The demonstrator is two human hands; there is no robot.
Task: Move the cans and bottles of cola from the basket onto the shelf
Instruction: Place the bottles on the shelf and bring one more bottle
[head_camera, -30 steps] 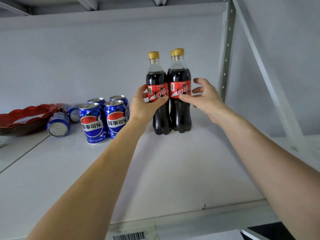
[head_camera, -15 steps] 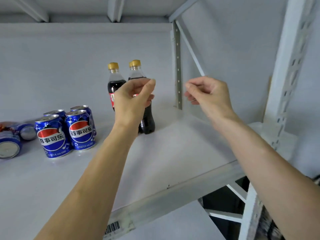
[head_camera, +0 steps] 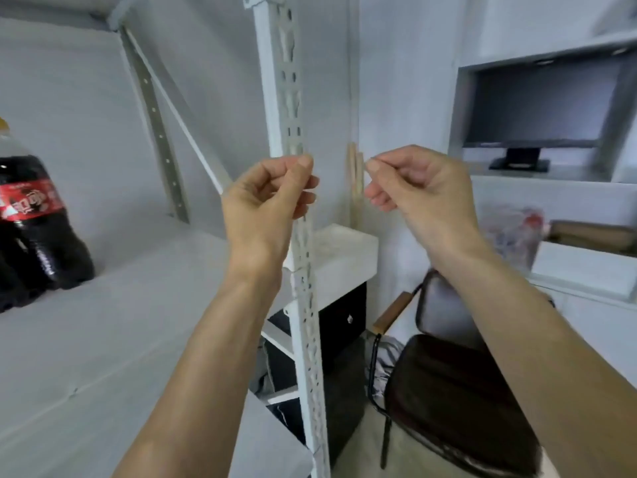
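**Op A:** Both hands are up in front of me with nothing in them. My left hand (head_camera: 272,198) has its fingers curled in, thumb on top, grip closed on air, right in front of the white perforated steel upright (head_camera: 293,98). My right hand (head_camera: 417,188) is the same, fingers curled, holding nothing.

**Op B:** Where's the cola?

**Op A:** Only one piece shows fully: a dark plastic cola bottle with a red label (head_camera: 32,219), standing upright on the pale grey shelf board (head_camera: 131,322) at the far left, well apart from both hands. A darker shape sits against it at the very edge, likely another bottle. The basket isn't in view, so I can't tell what's left to move.

**Op B:** How will the next bottle handle?

**Op A:** I'd judge a full one as fairly heavy with a smooth, slightly yielding wall. I'd take it round the labelled waist, where the body narrows, rather than by the cap. Cans would be lighter and stiff; wrap round the side.

**Op B:** Room?

**Op A:** There's open board right of the bottle up to the front lip. Watch the upright and the slanted brace (head_camera: 186,132). Off the shelf's right end stands a dark chair (head_camera: 458,391).
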